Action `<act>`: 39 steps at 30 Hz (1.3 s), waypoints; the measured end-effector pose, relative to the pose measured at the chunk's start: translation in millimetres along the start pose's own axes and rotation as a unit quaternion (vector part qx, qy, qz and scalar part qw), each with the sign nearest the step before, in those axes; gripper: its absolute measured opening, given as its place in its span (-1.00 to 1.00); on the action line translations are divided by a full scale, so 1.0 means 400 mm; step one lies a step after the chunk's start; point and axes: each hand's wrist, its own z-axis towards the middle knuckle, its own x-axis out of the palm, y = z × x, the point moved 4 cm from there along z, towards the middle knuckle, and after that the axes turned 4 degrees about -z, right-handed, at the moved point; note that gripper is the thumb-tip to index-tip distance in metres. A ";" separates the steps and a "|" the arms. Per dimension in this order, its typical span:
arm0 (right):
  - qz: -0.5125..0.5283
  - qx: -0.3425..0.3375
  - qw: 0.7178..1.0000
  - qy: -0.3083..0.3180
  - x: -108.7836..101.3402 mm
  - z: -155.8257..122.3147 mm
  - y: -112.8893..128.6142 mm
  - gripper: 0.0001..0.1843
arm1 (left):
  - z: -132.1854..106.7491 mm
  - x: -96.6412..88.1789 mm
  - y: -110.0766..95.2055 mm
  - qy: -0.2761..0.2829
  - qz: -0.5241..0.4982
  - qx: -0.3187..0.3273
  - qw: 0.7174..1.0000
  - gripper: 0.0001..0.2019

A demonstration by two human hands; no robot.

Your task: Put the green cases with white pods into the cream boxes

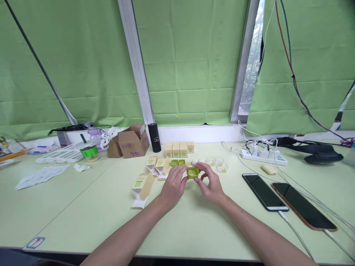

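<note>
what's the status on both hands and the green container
Left hand, right hand: both holding green container at its sides. Opened carton off to the left. Clear containers beyond right hand.

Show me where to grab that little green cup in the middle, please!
Pinch the little green cup by its outer side walls, probably best with the left hand from the left and the right hand from the right. Its raised walls should suit fingertips, leaving the hollow that faces us uncovered.

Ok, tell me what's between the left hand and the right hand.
The head view shows a small green container between the left hand and the right hand; both hold the small green container at its sides.
</note>
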 end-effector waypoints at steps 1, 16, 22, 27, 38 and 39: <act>0.000 0.000 1.000 0.001 -0.001 0.001 0.002 -0.52 | 0.000 0.001 0.002 0.001 0.002 -0.006 1.000 -0.67; -0.050 -0.050 0.997 -0.014 -0.002 -0.001 0.003 -0.41 | 0.004 0.006 0.015 -0.001 -0.010 -0.067 0.998 -0.77; -0.062 -0.067 0.996 -0.016 0.004 -0.001 -0.001 -0.43 | 0.004 0.009 0.017 0.010 -0.020 -0.084 0.996 -0.78; -0.054 -0.073 0.996 -0.021 0.005 0.001 -0.002 -0.42 | 0.006 0.010 0.020 0.013 -0.030 -0.106 0.994 -0.80; -0.017 -0.063 0.998 -0.016 0.008 0.001 -0.012 -0.47 | 0.008 0.010 0.019 0.030 -0.059 -0.136 0.989 -0.75; -0.011 -0.061 0.998 -0.016 0.008 0.001 -0.012 -0.47 | 0.008 0.009 0.020 0.030 -0.060 -0.137 0.988 -0.74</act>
